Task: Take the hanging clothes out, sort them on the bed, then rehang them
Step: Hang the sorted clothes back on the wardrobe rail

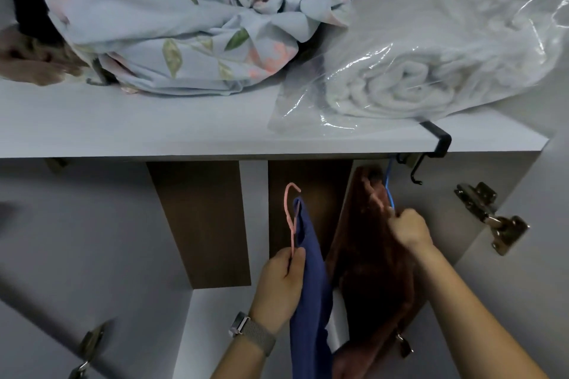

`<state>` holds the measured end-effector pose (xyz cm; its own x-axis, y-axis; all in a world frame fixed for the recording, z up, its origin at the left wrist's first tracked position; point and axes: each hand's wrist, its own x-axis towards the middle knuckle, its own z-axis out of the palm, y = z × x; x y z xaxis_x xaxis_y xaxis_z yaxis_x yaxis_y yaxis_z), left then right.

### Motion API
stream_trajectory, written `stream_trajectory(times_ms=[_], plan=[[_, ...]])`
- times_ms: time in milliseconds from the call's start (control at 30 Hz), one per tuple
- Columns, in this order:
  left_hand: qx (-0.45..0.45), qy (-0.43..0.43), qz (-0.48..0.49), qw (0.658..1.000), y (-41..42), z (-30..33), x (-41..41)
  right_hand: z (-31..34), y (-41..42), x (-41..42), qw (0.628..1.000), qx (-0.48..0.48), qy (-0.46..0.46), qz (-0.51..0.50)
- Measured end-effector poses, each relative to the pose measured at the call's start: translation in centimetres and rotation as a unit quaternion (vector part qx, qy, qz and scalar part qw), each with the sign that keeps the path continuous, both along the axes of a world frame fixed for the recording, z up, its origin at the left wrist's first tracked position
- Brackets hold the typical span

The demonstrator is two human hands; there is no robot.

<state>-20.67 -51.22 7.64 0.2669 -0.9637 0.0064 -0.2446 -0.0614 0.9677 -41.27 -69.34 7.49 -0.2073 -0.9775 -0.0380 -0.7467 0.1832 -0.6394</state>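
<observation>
Under the wardrobe shelf (215, 138), low in the frame, the left hand (281, 283) pinches a freed pink hanger (291, 218) with a blue garment (311, 301), while the right hand (411, 229) grips a blue hanger (388, 191) carrying a brown garment (369, 255) that seems still hooked up; sorting and rehanging remain.

You are looking at a white wardrobe shelf (123, 129) that is carrying two bundles side by side. A crumpled pale-blue floral sheet (172, 24) is lying heaped on its left and middle part, and a rolled white blanket in a clear plastic bag (431, 61) is resting on its right part, with the loose end of the bag spreading flat toward the shelf's front edge. A black hook (438, 141) is clamping over that front edge near the right end, just beside the bag.
</observation>
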Motion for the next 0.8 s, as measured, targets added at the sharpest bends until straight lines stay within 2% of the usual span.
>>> stream_trajectory(times_ms=[100,167,200,233,267,333,367,400,467,533,667,800], plan=[[0.018,0.021,-0.008,1.000,-0.6,-0.6,0.3,-1.1,0.9,0.1,0.999,-0.013,0.045,0.020],[0.033,0.034,-0.011,0.999,-0.9,-0.9,0.2,-0.8,2.9,1.0,0.989,-0.078,0.126,0.026],[0.043,0.041,-0.012,0.998,-1.0,-1.1,0.1,-0.5,4.6,1.7,0.982,-0.124,0.135,0.038],[0.052,0.050,-0.014,0.997,-1.2,-1.3,-0.1,-0.2,6.7,2.4,0.980,-0.145,0.106,0.080],[0.060,0.059,-0.017,0.996,-1.4,-1.4,-0.2,0.3,9.3,3.2,0.981,-0.115,0.045,0.147],[0.062,0.058,-0.020,0.996,-1.8,-1.4,-0.7,1.0,14.2,4.5,0.955,0.057,-0.092,0.275],[0.058,0.039,-0.019,0.997,-2.1,-1.5,-0.9,0.7,16.1,4.9,0.939,0.105,-0.120,0.305],[0.052,0.015,-0.017,0.998,-2.3,-1.5,-1.1,0.0,17.2,5.2,0.938,0.106,-0.104,0.313],[0.049,-0.020,-0.026,0.998,-2.5,-1.5,-1.7,-1.4,18.2,5.7,0.957,0.070,-0.039,0.279],[0.044,-0.019,-0.054,0.997,-2.4,-1.5,-2.5,-2.0,18.2,6.0,0.970,0.051,-0.002,0.237],[-0.014,-0.071,-0.091,0.993,-2.0,-0.5,-3.1,-1.1,16.2,4.7,0.990,-0.011,-0.041,0.137],[-0.073,-0.179,-0.039,0.980,-2.0,-0.3,-1.4,0.9,11.1,2.1,0.993,-0.081,-0.043,0.080]])
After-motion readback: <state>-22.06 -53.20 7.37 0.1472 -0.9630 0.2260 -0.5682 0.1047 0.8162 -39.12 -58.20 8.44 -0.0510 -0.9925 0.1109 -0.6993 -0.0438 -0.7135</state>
